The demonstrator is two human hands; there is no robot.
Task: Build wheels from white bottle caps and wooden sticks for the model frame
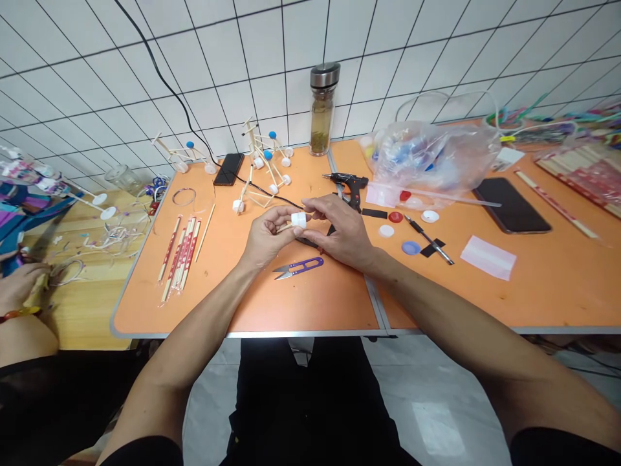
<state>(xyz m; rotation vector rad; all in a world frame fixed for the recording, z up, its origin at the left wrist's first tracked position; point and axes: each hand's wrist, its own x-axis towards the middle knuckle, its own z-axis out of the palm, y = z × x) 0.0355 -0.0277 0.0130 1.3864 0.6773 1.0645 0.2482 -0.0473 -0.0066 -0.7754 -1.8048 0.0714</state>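
Observation:
Above the orange table, my left hand (268,236) is closed in a pinch on a white bottle cap (299,220), with a short piece of wooden stick (285,228) between its fingers. My right hand (339,230) curves around the cap's other side, thumb and fingertips at its edge. Whether the stick is joined to the cap, I cannot tell. Purple thread snips (301,266) lie just below both hands. Behind my right hand rests a black glue gun (347,186). Stick-and-cap models (264,162) with white and blue caps stand beyond my left hand.
Wrapped chopsticks (182,255) lie left. A glass tea bottle (322,116) stands by the wall. To the right are a bag of caps (431,155), loose caps (411,247), a pen (429,239) and a phone (512,205). Another person's hand (22,285) is far left.

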